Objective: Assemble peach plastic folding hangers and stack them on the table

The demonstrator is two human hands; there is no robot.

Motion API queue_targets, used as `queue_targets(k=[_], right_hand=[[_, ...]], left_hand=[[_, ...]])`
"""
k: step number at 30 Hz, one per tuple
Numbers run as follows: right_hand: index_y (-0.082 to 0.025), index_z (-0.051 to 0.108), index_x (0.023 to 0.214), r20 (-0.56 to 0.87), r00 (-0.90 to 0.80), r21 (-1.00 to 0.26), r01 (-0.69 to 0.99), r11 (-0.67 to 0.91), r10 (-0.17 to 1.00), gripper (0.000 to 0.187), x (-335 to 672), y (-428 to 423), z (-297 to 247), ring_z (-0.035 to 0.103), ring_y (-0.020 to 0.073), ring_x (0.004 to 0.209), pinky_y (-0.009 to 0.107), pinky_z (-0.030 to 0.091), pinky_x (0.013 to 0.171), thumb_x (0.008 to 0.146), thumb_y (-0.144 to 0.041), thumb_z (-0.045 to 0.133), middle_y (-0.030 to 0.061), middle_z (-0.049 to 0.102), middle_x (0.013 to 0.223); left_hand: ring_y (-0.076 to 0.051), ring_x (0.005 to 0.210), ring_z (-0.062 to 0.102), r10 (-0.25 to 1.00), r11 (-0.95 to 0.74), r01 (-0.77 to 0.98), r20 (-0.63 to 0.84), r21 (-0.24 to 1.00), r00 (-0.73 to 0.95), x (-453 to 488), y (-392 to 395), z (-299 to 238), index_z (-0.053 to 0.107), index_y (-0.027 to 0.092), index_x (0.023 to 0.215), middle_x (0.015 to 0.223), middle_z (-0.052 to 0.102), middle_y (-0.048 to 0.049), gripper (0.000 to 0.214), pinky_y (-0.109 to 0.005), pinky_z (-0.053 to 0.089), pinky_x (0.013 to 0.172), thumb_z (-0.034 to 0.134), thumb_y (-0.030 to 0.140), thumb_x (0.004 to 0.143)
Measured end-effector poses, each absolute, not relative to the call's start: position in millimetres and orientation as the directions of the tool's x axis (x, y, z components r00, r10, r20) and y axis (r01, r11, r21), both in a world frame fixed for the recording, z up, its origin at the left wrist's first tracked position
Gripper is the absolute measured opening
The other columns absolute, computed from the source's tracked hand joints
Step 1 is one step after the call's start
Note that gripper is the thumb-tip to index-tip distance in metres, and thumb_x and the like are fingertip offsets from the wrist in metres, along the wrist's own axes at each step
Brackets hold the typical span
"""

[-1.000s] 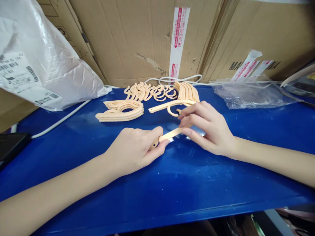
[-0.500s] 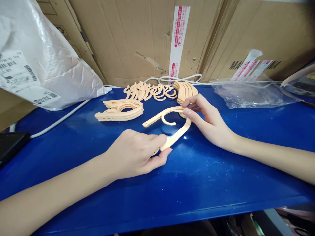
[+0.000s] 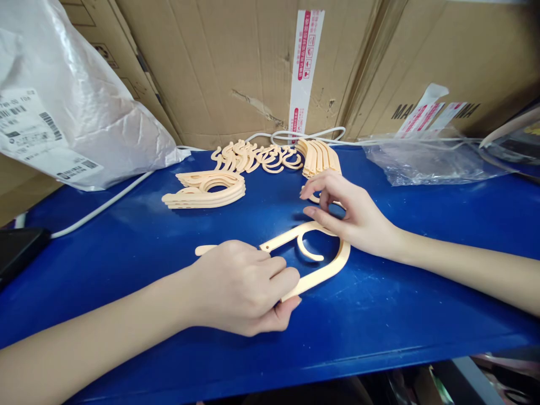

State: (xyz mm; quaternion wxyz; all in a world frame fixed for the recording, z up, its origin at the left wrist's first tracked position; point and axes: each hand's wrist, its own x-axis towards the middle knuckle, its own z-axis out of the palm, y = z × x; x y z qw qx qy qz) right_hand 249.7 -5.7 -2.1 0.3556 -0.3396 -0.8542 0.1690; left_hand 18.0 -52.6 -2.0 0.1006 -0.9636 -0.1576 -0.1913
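Note:
My left hand is closed on the lower arm of a cream plastic folding hanger. This hanger is folded, its small curved hook between the two arms. Another cream piece shows from behind my left hand; its other end is hidden. My right hand hovers at the hanger's far bend, thumb and fingers apart, with nothing visible between them. Whether its edge touches the hanger I cannot tell. Partly behind those fingers lies a curved cream piece.
Stacked folded hangers lie at the left. Behind are a pile of hooks and a row of hanger arms. A silvery parcel, a clear bag, a white cable and cardboard boxes surround the blue table.
The hanger has come nearer and a little right with my left hand. My right hand has let go of its bend and spread its fingers. A cream end now shows left of my left hand.

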Motion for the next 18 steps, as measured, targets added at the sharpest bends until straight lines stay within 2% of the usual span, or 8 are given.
queue_targets(k=[2, 6, 11, 14, 18], right_hand=[[-0.018, 0.055, 0.102, 0.459, -0.603, -0.46, 0.467, 0.755, 0.653, 0.013, 248.9, -7.7, -1.3, 0.051, 0.0107, 0.069, 0.026, 0.045, 0.063, 0.092, -0.026, 0.054, 0.0041, 0.06, 0.099], [-0.017, 0.058, 0.099, 0.395, -0.747, -0.309, 0.44, 0.844, 0.534, 0.02, 247.3, -8.9, -1.2, 0.057, 0.0168, 0.085, 0.034, 0.044, 0.082, 0.095, -0.034, 0.049, 0.0051, 0.064, 0.093], [-0.014, 0.06, 0.104, 0.328, -0.792, -0.292, 0.434, 0.852, 0.516, 0.031, 247.1, -7.9, 0.6, 0.056, 0.0167, 0.08, 0.032, 0.042, 0.076, 0.094, -0.04, 0.05, 0.0059, 0.062, 0.092], [-0.012, 0.06, 0.106, 0.301, -0.817, -0.311, 0.404, 0.861, 0.492, 0.027, 248.5, -8.4, 1.4, 0.055, 0.0157, 0.078, 0.031, 0.041, 0.074, 0.094, -0.032, 0.046, 0.0056, 0.06, 0.09], [-0.011, 0.057, 0.111, 0.323, -0.819, -0.348, 0.364, 0.864, 0.475, 0.031, 250.4, -9.0, 0.2, 0.053, 0.0142, 0.075, 0.028, 0.041, 0.07, 0.084, -0.012, 0.043, 0.0057, 0.06, 0.092]], left_hand=[[-0.011, 0.042, 0.045, 0.278, -0.927, 0.349, 0.373, -0.139, 0.885, 18.0, -51.1, 0.9, 0.046, 0.021, 0.063, 0.053, 0.05, 0.0045, 0.026, -0.027, 0.029, 0.042, 0.044, 0.027, 0.088], [-0.011, 0.043, 0.046, 0.299, -0.921, 0.365, 0.353, -0.136, 0.887, 16.7, -45.4, 5.8, 0.047, 0.02, 0.063, 0.054, 0.051, 0.0049, 0.024, -0.027, 0.03, 0.042, 0.046, 0.025, 0.087], [-0.011, 0.043, 0.045, 0.299, -0.923, 0.365, 0.37, -0.121, 0.879, 15.1, -40.7, 3.4, 0.046, 0.02, 0.063, 0.053, 0.05, 0.0052, 0.023, -0.027, 0.029, 0.042, 0.047, 0.026, 0.085], [-0.012, 0.045, 0.045, 0.283, -0.928, 0.353, 0.383, -0.124, 0.879, 14.4, -40.2, 0.5, 0.046, 0.02, 0.064, 0.054, 0.049, 0.0046, 0.023, -0.027, 0.03, 0.043, 0.045, 0.028, 0.086], [-0.013, 0.047, 0.045, 0.233, -0.938, 0.314, 0.398, -0.149, 0.887, 14.1, -40.7, 2.1, 0.049, 0.02, 0.067, 0.057, 0.05, 0.0029, 0.023, -0.028, 0.033, 0.044, 0.043, 0.03, 0.087]])
